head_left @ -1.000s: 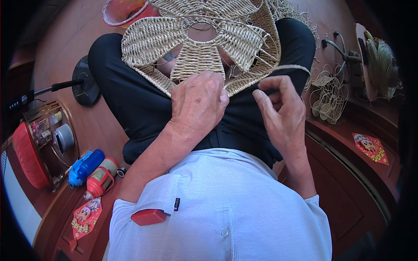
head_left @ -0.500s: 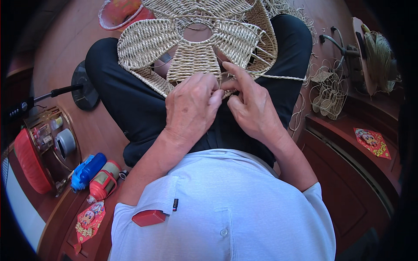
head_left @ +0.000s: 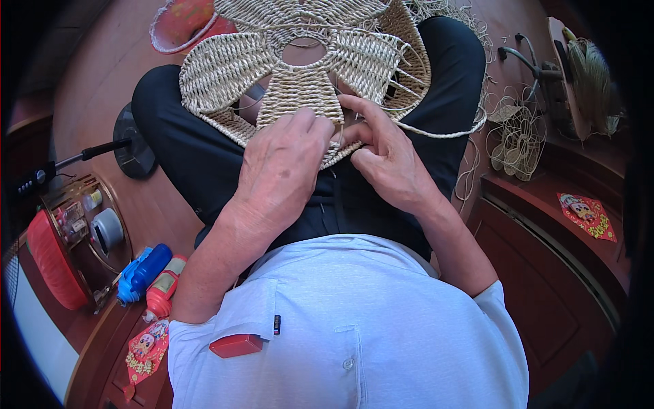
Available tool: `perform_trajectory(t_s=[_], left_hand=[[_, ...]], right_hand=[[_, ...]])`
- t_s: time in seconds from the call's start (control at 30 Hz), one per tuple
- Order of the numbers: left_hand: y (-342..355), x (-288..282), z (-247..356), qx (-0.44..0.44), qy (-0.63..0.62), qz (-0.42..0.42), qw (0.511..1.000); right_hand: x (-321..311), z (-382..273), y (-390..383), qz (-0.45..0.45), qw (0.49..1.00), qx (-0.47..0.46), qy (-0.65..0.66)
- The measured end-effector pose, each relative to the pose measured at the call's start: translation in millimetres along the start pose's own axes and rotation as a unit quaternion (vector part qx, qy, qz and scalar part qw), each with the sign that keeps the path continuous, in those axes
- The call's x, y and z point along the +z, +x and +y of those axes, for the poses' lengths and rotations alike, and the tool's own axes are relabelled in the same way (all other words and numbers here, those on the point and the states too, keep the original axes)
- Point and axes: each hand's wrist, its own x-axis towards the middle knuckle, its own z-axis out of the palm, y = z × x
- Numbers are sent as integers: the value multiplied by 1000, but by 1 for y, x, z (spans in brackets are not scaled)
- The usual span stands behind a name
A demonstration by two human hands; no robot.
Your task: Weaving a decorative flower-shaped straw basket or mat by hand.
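A pale woven straw basket [head_left: 303, 97] with petal-shaped panels around a round hole lies across my lap. My left hand [head_left: 283, 163] is closed over the near edge of its front panel, fingers curled; the fingertips are partly hidden. At the same edge, my right hand [head_left: 392, 160] grips the basket's rim between bent thumb and fingers, its index finger stretched along the gap beside the front panel. A twisted straw cord [head_left: 443, 134] runs from near my right hand to the right and bends in a loose loop. Thin bare wires show between the right-hand panels.
Loose straw strands [head_left: 449, 17] lie on the floor behind my right knee. A wire frame tangle [head_left: 514, 140] stands to the right. On the left are a stand with a round base [head_left: 133, 150], a blue bottle [head_left: 146, 266], a red bottle [head_left: 163, 290] and a red container [head_left: 184, 27].
My left hand has shifted left and slightly apart from my right. The cord, straight before, now curves slackly. The basket sits slightly farther left in view.
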Motion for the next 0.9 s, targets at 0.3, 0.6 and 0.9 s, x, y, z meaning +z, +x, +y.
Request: perform_trajectory(t_s=[0.3,0.6,0.9], left_hand=[[-13,-31,6,141,-74,136,978],[-45,-127,-34,33,-531,115,839],[-11,-85,-53,-107,-116,395,905]], right_hand=[[24,7,-15,170,946,-191,-198],[23,20,-10,216,947,-152,-185],[25,26,-6,234,952,-135,-147]])
